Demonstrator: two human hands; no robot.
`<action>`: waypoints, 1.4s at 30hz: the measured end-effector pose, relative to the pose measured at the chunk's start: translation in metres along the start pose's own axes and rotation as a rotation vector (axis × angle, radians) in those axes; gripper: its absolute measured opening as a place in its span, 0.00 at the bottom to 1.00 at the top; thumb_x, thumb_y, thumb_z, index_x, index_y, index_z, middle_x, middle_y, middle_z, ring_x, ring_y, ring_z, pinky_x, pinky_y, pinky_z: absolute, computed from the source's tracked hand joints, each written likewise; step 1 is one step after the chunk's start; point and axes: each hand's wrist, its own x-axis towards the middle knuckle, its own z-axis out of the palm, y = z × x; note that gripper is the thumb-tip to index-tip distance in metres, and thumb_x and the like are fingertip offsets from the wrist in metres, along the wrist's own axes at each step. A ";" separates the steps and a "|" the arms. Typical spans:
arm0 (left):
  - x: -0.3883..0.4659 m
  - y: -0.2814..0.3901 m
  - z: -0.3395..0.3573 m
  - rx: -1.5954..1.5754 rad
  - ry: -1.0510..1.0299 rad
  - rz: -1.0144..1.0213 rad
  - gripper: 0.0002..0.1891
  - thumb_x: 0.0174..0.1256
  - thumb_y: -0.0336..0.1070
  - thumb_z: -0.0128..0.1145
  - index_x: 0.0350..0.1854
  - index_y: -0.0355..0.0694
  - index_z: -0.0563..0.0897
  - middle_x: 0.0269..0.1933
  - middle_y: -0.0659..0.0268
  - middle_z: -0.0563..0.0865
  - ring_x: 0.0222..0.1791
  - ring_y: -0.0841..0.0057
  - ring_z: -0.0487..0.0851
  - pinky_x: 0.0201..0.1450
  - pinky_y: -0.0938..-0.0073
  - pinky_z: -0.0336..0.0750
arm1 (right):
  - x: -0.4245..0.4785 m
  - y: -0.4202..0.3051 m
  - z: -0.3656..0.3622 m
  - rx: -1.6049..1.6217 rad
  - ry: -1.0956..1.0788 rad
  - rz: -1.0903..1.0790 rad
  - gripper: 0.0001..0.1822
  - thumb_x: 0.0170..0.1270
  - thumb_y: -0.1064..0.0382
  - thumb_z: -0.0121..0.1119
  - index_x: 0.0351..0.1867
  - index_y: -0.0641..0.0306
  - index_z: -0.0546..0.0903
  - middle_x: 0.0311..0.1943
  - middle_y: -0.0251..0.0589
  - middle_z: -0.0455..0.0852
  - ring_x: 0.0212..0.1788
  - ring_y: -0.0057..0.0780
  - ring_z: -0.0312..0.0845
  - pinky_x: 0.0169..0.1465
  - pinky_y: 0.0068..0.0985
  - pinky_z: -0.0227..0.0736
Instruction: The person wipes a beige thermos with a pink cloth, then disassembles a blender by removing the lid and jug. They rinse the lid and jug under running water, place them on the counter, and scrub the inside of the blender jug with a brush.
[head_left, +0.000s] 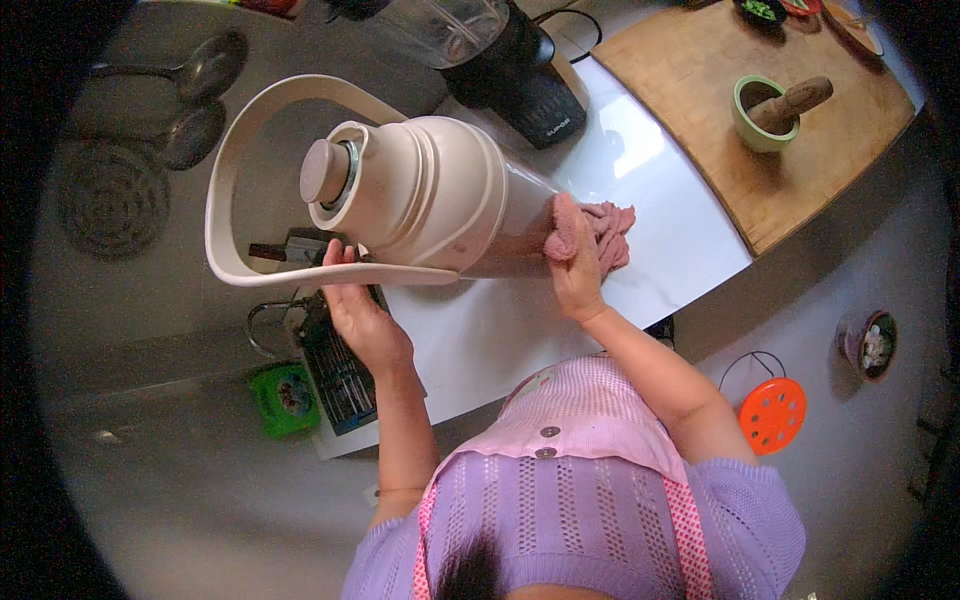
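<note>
A large beige vacuum flask (457, 187), with a round stopper (324, 171) in its mouth, is over the white countertop in front of me. Its wide loop handle (217, 202) swings out to the left. My left hand (367, 322) holds the near arm of this handle, with the fingertips showing past it. Against the lower body of the flask, my right hand (577, 262) presses a crumpled pink cloth (611, 232). Whether the flask's base rests on the counter is hidden by that hand and the cloth.
Behind the flask stands a black Supor blender (517, 90). A wooden board (675, 97) at right bears a green mortar (769, 127) with a pestle. Left of my arm lie a dark rack of utensils (341, 382) and a green container (281, 397). An orange stool (772, 416) is at lower right.
</note>
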 end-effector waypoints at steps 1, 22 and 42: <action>0.007 -0.016 -0.007 0.056 0.016 -0.022 0.32 0.70 0.52 0.45 0.65 0.30 0.60 0.64 0.55 0.66 0.66 0.69 0.62 0.67 0.68 0.55 | -0.005 0.009 0.001 -0.010 -0.006 0.061 0.27 0.62 0.61 0.47 0.63 0.65 0.65 0.62 0.50 0.66 0.65 0.46 0.59 0.68 0.34 0.49; 0.019 -0.063 -0.027 -0.264 -0.321 -0.317 0.18 0.60 0.42 0.62 0.46 0.36 0.77 0.40 0.68 0.82 0.38 0.80 0.79 0.45 0.76 0.73 | 0.073 -0.126 -0.029 0.401 -0.206 0.041 0.26 0.63 0.60 0.50 0.62 0.67 0.65 0.62 0.46 0.68 0.65 0.36 0.59 0.67 0.29 0.49; -0.014 -0.040 0.023 -0.561 -0.342 -0.480 0.21 0.65 0.57 0.47 0.32 0.41 0.74 0.26 0.68 0.75 0.34 0.71 0.73 0.44 0.68 0.68 | 0.083 0.070 -0.006 0.046 -0.095 0.399 0.16 0.66 0.57 0.43 0.44 0.63 0.80 0.47 0.51 0.80 0.51 0.43 0.73 0.63 0.32 0.55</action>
